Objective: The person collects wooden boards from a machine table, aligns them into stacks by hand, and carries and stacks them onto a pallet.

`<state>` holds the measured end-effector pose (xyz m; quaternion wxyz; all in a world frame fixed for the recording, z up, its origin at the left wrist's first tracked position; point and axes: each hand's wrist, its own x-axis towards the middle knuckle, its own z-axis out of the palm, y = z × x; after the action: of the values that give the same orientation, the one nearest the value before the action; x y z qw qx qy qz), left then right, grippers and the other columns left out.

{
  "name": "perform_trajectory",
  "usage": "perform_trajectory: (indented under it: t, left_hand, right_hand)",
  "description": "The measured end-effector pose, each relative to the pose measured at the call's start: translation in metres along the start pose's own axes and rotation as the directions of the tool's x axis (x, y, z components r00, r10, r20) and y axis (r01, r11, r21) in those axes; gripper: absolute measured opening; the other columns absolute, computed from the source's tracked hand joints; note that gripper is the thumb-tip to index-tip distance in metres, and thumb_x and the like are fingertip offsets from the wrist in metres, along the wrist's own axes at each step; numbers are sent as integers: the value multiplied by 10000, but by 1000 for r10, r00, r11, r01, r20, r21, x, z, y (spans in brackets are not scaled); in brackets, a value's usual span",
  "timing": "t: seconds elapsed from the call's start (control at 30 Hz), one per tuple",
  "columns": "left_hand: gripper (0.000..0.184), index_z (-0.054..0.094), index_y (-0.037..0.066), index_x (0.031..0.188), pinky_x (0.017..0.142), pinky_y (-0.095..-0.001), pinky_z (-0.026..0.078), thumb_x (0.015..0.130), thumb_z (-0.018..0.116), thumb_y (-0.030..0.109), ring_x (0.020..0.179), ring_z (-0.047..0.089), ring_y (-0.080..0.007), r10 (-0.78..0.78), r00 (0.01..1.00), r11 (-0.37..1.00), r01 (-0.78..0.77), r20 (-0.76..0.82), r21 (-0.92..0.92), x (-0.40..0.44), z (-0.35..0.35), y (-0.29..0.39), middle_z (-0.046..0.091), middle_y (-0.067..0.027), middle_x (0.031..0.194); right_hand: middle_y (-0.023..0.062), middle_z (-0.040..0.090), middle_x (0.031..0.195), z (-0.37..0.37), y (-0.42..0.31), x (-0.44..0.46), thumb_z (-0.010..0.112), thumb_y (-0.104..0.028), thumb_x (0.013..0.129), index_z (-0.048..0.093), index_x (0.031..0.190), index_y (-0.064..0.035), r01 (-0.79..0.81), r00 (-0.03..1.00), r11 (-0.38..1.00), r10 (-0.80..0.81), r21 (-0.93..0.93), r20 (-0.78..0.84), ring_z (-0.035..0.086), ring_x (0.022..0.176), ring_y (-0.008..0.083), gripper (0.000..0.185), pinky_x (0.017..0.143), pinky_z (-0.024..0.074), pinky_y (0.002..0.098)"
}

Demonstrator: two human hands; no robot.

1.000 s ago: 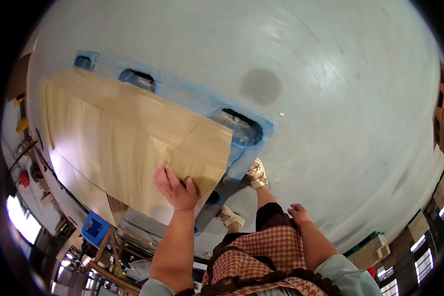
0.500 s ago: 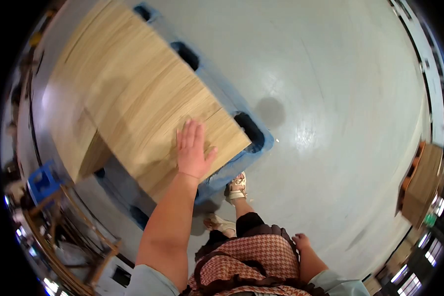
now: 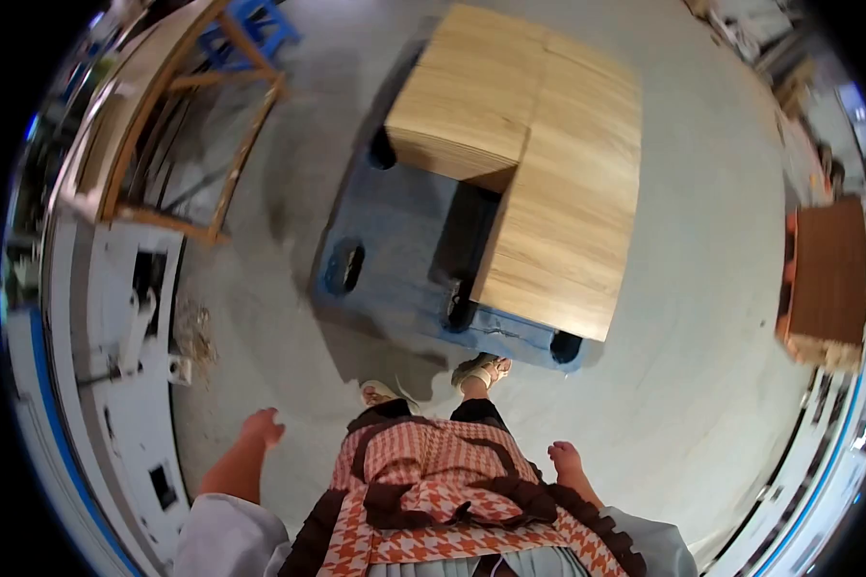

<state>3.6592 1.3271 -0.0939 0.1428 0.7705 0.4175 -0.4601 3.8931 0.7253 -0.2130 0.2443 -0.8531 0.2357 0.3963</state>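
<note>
Wood-grain boards [image 3: 573,163] form two stacks on the blue pallet [image 3: 394,226]. One fills its right side, long axis running from its near edge to the far, leaning slightly rightward; the other sits at its far left. Coverage looks partial — blue shows near-left. Left hand [image 3: 263,428] and right hand [image 3: 566,457], nearer than the pallet, are loosely curled — apparently released, touching neither stack.

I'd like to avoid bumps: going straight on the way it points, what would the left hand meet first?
Probably the blue pallet: seen from above, the left hand points across floor toward it. Height is unclear, so it might pass over.
</note>
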Motion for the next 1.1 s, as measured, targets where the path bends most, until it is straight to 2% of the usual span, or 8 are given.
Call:
perform_trajectory:
  t: [0.13, 0.2, 0.27, 0.57, 0.67, 0.83, 0.97, 1.1]
  left_hand:
    - [442, 507, 90, 1114, 814, -344, 433, 730, 577, 298, 948, 542, -282, -248, 966, 770, 243, 74, -591, -47, 41, -57, 580, -128, 996]
    - [439, 520, 61, 1089, 802, -348, 439, 718, 599, 281, 926, 554, -301, 260, 935, 947, -296, -242, -123, -4, 177, -117, 587, -154, 976]
    - [501, 512, 5, 1084, 868, -380, 397, 702, 629, 307, 1065, 464, -338, -51, 998, 658, 7, -35, -753, -70, 127, -77, 492, -196, 1144]
    - [433, 503, 1, 1076, 733, -325, 452, 740, 581, 264, 875, 551, -245, -376, 914, 252, -59, -154, -966, -71, 142, -185, 565, -131, 955]
    - [332, 536, 24, 1011, 769, -357, 445, 785, 530, 268, 891, 550, -265, -385, 914, -101, 98, 130, -990, -81, 108, -209, 576, -111, 934]
    - [453, 524, -27, 1057, 708, -311, 449, 741, 563, 295, 797, 578, -205, -355, 930, 180, -32, -95, -983, -7, 189, -256, 613, -128, 868]
    - [383, 529, -29, 1050, 715, -296, 447, 768, 569, 228, 813, 562, -164, -289, 947, 220, -79, -143, -972, -48, 6, -219, 613, -98, 882]
    - [318, 540, -18, 1042, 720, -280, 442, 784, 565, 166, 820, 546, -139, -289, 917, -54, -304, -276, -951, -28, -61, -205, 610, -68, 887]
  right_hand:
    - [94, 605, 792, -20, -82, -46, 598, -151, 656, 565, 990, -10, 52, 999, 998, -52, 26, 3, 574, 686, 161, 364, 606, 457, 285]
    - [107, 612, 814, -13, -100, -62, 607, -139, 655, 567, 1017, -46, 111, 989, 986, -97, -121, 113, 582, 721, 169, 376, 636, 464, 299]
    - [117, 610, 820, 12, -125, -64, 600, -134, 656, 571, 1016, -56, 283, 933, 913, -191, -293, 305, 584, 723, 163, 370, 636, 467, 293]
    - [142, 581, 999, 129, -317, -135, 556, -222, 681, 596, 991, -104, 697, 714, 493, -405, -521, 571, 545, 925, 301, 334, 796, 435, 341]
    - [131, 592, 976, 152, -334, -83, 587, -240, 659, 595, 1018, -133, 737, 671, 162, -283, -656, 685, 552, 941, 263, 375, 791, 444, 322]
    - [97, 574, 1017, 222, -472, -77, 615, -212, 618, 600, 1002, -139, 656, 488, -742, 276, -139, 828, 544, 953, 269, 391, 784, 455, 347]
    - [107, 597, 879, 272, -584, -140, 548, -81, 684, 559, 996, -13, 793, 574, 550, -528, -263, 626, 592, 757, 218, 319, 686, 475, 338]
    - [101, 595, 830, 311, -664, -200, 531, -82, 699, 548, 969, 14, 800, 445, 599, -560, -31, 699, 578, 670, 192, 287, 614, 465, 318]
